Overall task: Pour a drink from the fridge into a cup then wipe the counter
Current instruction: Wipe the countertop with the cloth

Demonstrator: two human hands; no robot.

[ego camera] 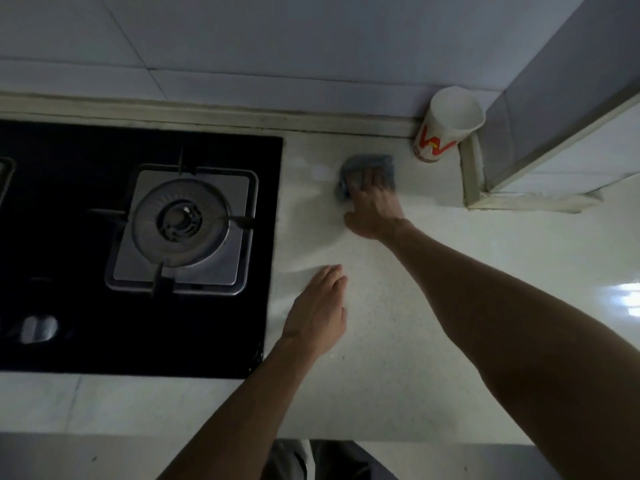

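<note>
Spreading across most of the head view, the pale speckled counter (433, 306) runs from the tiled wall (242, 39) at the back to its front edge near the person's body. Set into its left part is a black glass gas hob (69, 237), with one round burner (180, 216) on a square steel plate under a four-armed pan support. A white boxed column (540, 109) juts out at the right, forming a corner with the back wall.

The right forearm stretches diagonally from the lower right toward the back of the counter. The right hand (372, 206) lies palm down with fingers extended, pressing flat on a grey-blue cloth (363, 168) rather than gripping it; the cloth is bunched beneath the fingertips, on the bare counter between the hob's right edge and the corner. The left hand (320, 306) rests open and flat on the counter nearer the front, just beside the hob's right edge, holding nothing.

A white paper cup (446, 126) with red and yellow print stands upright in the back corner, against the column and close to the wall, near the cloth but apart from it. Its contents cannot be made out.
</note>
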